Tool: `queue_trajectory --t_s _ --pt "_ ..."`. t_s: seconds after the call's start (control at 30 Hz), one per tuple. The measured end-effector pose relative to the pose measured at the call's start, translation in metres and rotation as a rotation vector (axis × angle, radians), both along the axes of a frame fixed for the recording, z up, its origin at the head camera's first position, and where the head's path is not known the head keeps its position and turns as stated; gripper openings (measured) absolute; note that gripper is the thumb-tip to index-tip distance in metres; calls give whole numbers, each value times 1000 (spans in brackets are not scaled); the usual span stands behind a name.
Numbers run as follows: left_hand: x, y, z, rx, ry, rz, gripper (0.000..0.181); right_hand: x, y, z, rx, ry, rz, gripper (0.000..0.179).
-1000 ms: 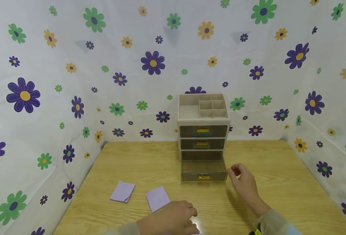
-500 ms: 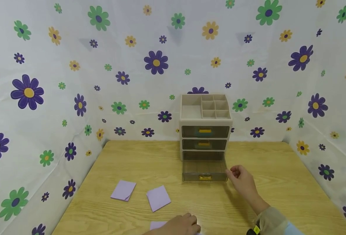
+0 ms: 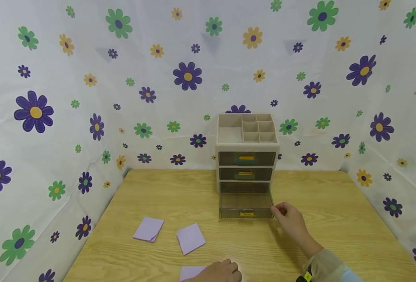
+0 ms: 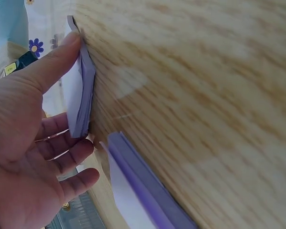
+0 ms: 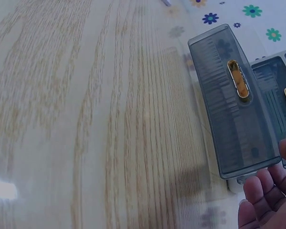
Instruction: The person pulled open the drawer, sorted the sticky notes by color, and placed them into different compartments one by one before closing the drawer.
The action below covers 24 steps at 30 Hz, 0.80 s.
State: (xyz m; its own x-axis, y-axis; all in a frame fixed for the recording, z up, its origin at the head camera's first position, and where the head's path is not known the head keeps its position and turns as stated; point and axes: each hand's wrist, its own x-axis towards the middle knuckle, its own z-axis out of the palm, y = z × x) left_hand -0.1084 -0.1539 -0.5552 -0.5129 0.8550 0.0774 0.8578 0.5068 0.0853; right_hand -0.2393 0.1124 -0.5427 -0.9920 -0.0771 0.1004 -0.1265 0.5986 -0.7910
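My left hand (image 3: 223,272) is low on the table, at the bottom edge of the head view. In the left wrist view its thumb and fingers pinch opposite edges of a purple sticky note pad (image 4: 77,90). A second purple pad (image 4: 133,191) lies beside it. My right hand (image 3: 292,222) holds the right front corner of the pulled-out bottom drawer (image 3: 229,213), thumb on one side and fingers on the other in the right wrist view. That drawer is smoky clear with a gold handle, and nothing shows inside it.
The white desktop organizer (image 3: 248,147) stands at the back, its upper two drawers closed. Two purple pads (image 3: 148,229) lie left of centre, and another pad (image 3: 191,272) shows beside my left hand. Flower-printed cloth (image 3: 151,70) walls the wooden table (image 3: 151,196).
My left hand has moved down towards the near edge, uncovering part of a pad, and lies lower over the table. My right hand stays at the drawer corner. The view shifted slightly.
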Motion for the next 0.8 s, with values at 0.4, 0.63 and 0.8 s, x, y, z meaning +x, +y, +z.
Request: queue_trajectory --t_s 0.4,0.63,0.8 --pt "-2 -2 -3 39 -53 12 32 0 -1 -2 1 11 -4 38" --pt "-5 -5 -4 123 -57 -4 33 1 -1 -1 -6 3 -5 38" --pt "-7 -1 6 124 -191 83 29 2 -2 0 -6 1 -11 37"
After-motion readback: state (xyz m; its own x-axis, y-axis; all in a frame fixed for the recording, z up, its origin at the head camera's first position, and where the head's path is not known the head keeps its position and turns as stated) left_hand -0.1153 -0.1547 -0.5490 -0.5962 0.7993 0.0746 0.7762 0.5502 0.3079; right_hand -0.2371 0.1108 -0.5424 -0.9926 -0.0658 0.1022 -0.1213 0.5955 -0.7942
